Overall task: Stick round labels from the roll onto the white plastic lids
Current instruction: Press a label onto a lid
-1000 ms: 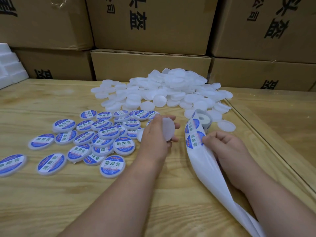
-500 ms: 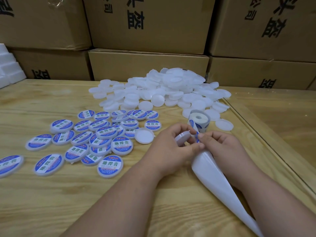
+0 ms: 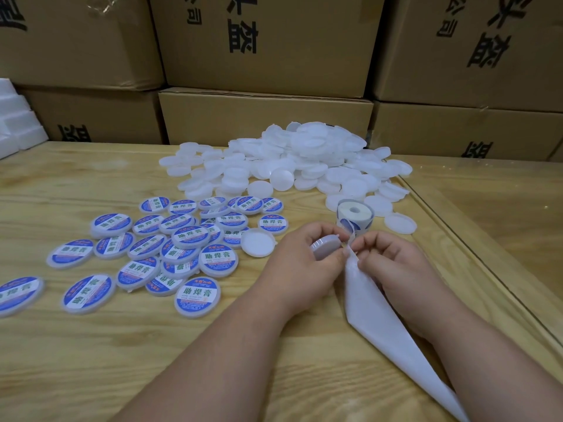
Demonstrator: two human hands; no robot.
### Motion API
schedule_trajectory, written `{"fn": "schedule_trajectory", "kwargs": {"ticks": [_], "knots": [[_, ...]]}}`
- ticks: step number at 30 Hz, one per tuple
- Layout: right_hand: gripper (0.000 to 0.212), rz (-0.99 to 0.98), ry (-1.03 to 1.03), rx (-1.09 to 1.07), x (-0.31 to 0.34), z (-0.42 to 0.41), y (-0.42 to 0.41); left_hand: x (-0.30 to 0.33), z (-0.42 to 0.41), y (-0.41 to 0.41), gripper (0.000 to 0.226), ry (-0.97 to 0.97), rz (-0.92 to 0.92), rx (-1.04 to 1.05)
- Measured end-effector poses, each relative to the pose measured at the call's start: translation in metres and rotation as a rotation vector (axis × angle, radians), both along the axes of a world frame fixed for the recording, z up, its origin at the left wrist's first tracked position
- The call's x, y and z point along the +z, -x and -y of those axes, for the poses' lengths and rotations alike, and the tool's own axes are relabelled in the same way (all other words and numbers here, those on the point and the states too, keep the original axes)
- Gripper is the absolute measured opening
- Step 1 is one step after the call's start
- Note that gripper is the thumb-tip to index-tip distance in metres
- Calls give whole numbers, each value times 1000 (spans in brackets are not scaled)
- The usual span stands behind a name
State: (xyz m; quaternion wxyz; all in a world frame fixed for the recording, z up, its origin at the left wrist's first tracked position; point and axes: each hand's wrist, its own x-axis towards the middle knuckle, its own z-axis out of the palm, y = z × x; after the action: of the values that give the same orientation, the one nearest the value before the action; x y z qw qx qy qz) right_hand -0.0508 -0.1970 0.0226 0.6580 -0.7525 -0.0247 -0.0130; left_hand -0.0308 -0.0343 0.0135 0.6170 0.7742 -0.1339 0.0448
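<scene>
My left hand [image 3: 307, 260] grips a white plastic lid [image 3: 326, 246], tilted on edge between thumb and fingers. My right hand [image 3: 393, 263] pinches the white backing strip [image 3: 384, 318] close against the lid's right side; the strip trails down to the lower right. The label roll [image 3: 355, 216] stands just behind both hands, its strip running down to my fingers. A heap of bare white lids [image 3: 304, 166] lies at the back of the table. Several labelled blue-and-white lids [image 3: 182, 248] are spread to the left. No peeled label is visible between my fingers.
One bare lid [image 3: 258, 242] lies open side up beside my left hand. Cardboard boxes [image 3: 265, 117] are stacked behind the wooden table [image 3: 91, 345]. White foam blocks [image 3: 15, 129] sit at the far left. A seam in the tabletop [image 3: 475, 257] runs along the right.
My left hand brought the bare lid down and rightwards until it met my right hand at the strip. The raised strip with its labels dropped low, and the roll now stands in plain sight behind.
</scene>
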Motion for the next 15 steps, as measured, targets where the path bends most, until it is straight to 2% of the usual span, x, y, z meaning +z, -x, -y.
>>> {"fn": "schedule_trajectory", "kwargs": {"ticks": [4,8,11,15], "knots": [[26,-25,-7,-14,0,1,-1,2,0,-2,28,112,-74,70],[27,-30,-7,-5,0,4,0,6,-5,-6,27,372,-210,166],[31,-17,6,-28,-2,4,0,7,-10,-11,28,465,-262,232],[35,19,6,-51,-5,1,-1,6,-13,-14,23,552,-266,195]]}}
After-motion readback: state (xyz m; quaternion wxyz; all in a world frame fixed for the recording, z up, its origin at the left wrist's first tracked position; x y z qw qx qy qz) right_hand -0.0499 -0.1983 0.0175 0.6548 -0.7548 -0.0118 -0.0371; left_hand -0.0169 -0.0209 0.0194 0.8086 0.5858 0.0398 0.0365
